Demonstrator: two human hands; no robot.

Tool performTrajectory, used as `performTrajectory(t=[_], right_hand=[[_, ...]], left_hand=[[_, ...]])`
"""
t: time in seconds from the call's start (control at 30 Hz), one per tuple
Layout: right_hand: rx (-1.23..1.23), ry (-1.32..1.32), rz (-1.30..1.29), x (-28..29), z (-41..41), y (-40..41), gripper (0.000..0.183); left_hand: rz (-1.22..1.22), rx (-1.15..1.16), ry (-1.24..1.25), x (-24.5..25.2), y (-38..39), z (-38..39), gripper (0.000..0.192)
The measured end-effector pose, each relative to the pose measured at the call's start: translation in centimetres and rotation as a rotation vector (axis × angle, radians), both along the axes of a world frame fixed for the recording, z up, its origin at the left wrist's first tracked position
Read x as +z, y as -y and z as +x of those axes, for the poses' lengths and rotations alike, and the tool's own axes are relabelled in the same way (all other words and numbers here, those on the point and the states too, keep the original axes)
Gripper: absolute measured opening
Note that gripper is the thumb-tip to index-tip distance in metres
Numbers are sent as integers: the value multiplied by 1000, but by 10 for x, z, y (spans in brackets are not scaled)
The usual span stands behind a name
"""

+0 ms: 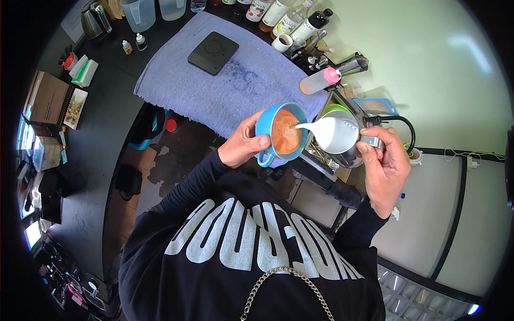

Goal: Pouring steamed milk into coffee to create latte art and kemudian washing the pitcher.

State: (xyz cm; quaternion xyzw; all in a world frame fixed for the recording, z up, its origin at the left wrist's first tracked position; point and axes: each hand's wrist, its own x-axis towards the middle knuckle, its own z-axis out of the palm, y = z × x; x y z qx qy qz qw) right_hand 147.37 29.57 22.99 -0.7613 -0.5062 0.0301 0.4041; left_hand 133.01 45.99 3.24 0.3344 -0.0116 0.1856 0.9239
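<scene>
My left hand [245, 142] holds a blue ceramic cup [263, 124] from its left side, with the cup tilted to the right. Brown coffee [284, 134] with a paler patch lies inside. The handle of a metal milk pitcher [339, 149] is pinched between the thumb and fingers of my right hand [385, 168]. White milk [329, 131] fills the pitcher's mouth, and a thin stream falls from its spout into the coffee. Both hands are above the floor side of the counter edge, near a blue towel [172, 72].
A black digital scale [213, 53] lies on the towel. To its right are a squeeze bottle with a pink cap [319, 81], a small white cup [282, 43] and several syrup bottles [289, 24]. An electric kettle [95, 22] and plastic jugs [138, 15] stand at the back left.
</scene>
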Motion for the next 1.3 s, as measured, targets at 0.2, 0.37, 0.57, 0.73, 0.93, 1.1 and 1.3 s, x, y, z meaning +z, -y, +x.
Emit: performTrajectory(t=[0.2, 0.37, 0.57, 0.73, 0.93, 1.1, 1.3], right_hand=[[3, -34, -38, -7, 2, 1, 21], [23, -54, -78, -8, -5, -2, 20], [47, -7, -137, -5, -9, -7, 19], [55, -9, -155, -7, -8, -7, 20], [51, -8, -180, -3, -12, -9, 20], [55, 7, -192, -1, -11, -7, 20], [53, 21, -211, 1, -8, -6, 20]], left_hand=[[-12, 14, 4, 1, 0, 2, 97], [1, 11, 2, 1, -3, 2, 97], [-1, 24, 0, 1, -2, 0, 94], [7, 7, -8, 2, -1, -2, 93], [-21, 6, 12, 6, 1, -3, 92], [-34, 7, 21, 2, 4, -2, 93], [-57, 17, 26, -3, 6, 2, 94]])
